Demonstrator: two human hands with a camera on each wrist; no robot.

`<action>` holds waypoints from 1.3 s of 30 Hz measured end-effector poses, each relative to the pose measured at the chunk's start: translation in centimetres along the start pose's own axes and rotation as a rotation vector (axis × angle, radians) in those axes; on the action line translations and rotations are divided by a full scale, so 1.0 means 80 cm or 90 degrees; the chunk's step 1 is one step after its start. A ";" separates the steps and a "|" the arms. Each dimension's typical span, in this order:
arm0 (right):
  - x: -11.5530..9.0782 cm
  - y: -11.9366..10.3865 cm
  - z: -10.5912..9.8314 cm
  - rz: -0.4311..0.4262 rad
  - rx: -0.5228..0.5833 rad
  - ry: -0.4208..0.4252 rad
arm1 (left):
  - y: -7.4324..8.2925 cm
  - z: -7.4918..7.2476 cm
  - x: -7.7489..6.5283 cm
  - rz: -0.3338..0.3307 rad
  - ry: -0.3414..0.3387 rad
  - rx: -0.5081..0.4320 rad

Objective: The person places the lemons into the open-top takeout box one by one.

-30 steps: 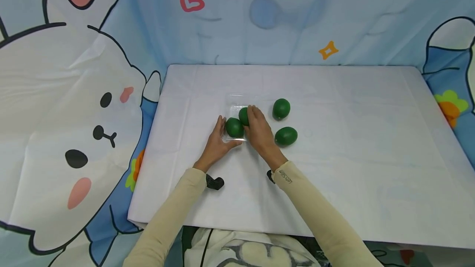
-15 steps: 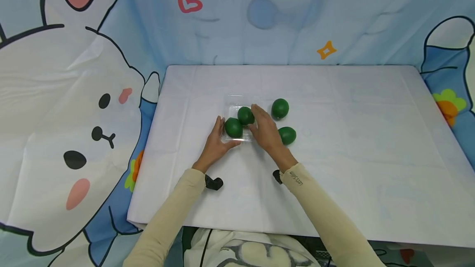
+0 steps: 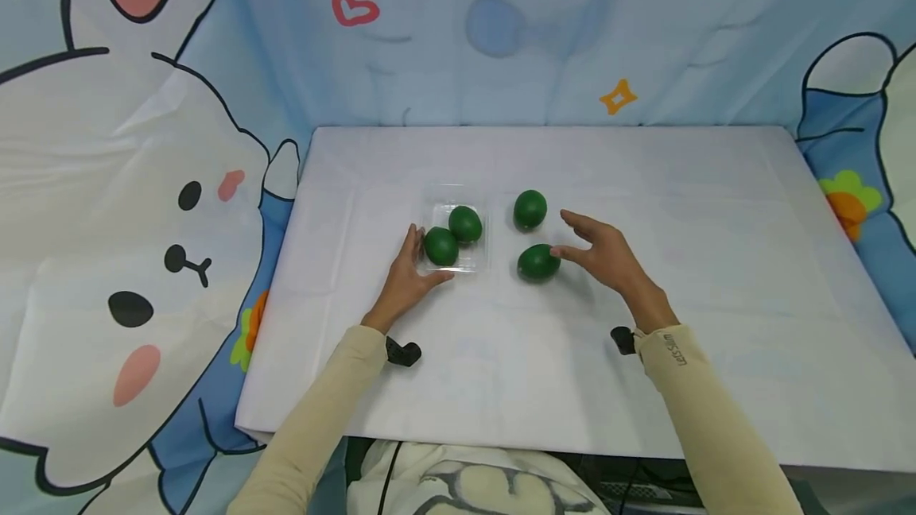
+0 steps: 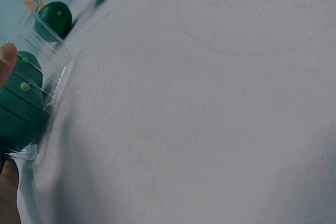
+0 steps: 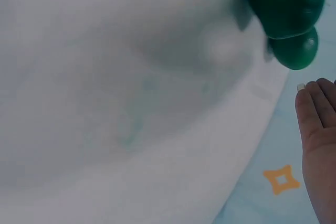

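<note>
Two green limes, a front one [image 3: 440, 246] and a back one [image 3: 465, 224], sit in a clear plastic box [image 3: 475, 261]. My left hand [image 3: 405, 283] holds the box at its near left corner, fingers along the left side and thumb at the front. In the left wrist view the thumb [image 4: 6, 62] overlaps the clear wall. To the right of the box, two more limes lie on the table, one nearer [image 3: 537, 262] and one farther [image 3: 530, 210]. My right hand [image 3: 607, 257] is right of them, fingers extended and apart from the thumb, the thumb tip right at the nearer lime's edge.
A white cloth covers the table [image 3: 680, 276]. Behind it hangs a blue cartoon curtain [image 3: 558, 30], with a large white rabbit print [image 3: 79, 205] on the left. Black wrist mounts [image 3: 404, 353] show below the sleeves.
My right hand has let go of the back lime in the box and moved right, past the two loose limes. My left hand has stayed at the box.
</note>
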State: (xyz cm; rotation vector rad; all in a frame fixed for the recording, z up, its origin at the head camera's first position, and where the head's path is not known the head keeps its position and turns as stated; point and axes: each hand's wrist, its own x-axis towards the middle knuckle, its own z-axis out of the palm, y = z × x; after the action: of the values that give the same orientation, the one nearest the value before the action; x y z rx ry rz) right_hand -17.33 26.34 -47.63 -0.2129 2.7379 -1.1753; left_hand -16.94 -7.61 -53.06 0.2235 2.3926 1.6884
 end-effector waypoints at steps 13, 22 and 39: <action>-0.008 0.030 0.026 0.017 0.020 -0.095 | 0.001 -0.003 -0.002 -0.006 -0.016 0.004; -0.002 0.025 0.039 0.005 0.039 -0.108 | -0.002 -0.002 0.000 -0.006 -0.007 -0.003; 0.005 0.022 0.045 -0.001 0.021 -0.089 | -0.006 -0.002 0.003 0.008 0.000 -0.008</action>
State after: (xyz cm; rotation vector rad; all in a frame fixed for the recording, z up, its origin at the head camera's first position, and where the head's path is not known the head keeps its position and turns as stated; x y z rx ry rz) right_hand -17.09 24.92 -51.39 -0.2828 2.5969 -1.1581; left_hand -17.18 -7.84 -53.45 0.2368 2.3848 1.7072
